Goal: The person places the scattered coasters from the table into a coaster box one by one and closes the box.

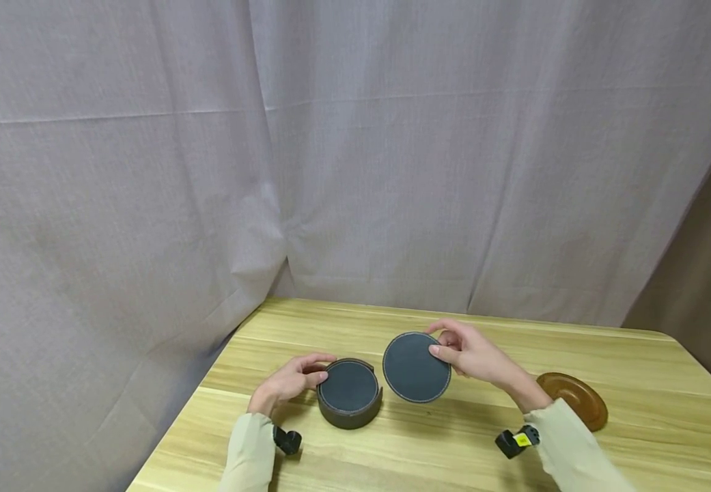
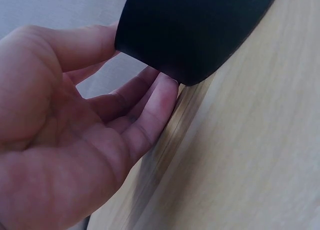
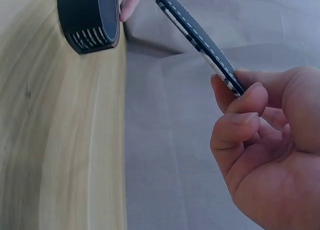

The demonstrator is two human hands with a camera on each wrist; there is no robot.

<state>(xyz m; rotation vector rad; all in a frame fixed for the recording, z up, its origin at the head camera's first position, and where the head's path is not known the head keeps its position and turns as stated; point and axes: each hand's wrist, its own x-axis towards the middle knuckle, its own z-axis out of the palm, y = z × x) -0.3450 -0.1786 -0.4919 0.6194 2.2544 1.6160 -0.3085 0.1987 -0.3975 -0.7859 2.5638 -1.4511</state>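
My right hand [image 1: 477,354] pinches a round dark coaster [image 1: 415,367] with pale edge stitching between thumb and fingers. The coaster is raised and tilted, its dark face toward the head camera; in the right wrist view its thin edge [image 3: 200,43] shows a black-and-white patterned underside. To its left, a round dark coaster holder [image 1: 350,418] stands on the table with another dark coaster [image 1: 349,386] on top inside. My left hand [image 1: 294,377] grips the holder's left side, thumb at the rim. In the left wrist view, fingertips touch the holder's dark wall [image 2: 195,30].
A brown oval dish [image 1: 576,401] lies on the wooden table [image 1: 441,451] at the right, partly behind my right forearm. Grey curtain [image 1: 380,171] hangs along the table's back and left edges. Pale stripes [image 3: 90,38] of stacked edges show in the holder's opening.
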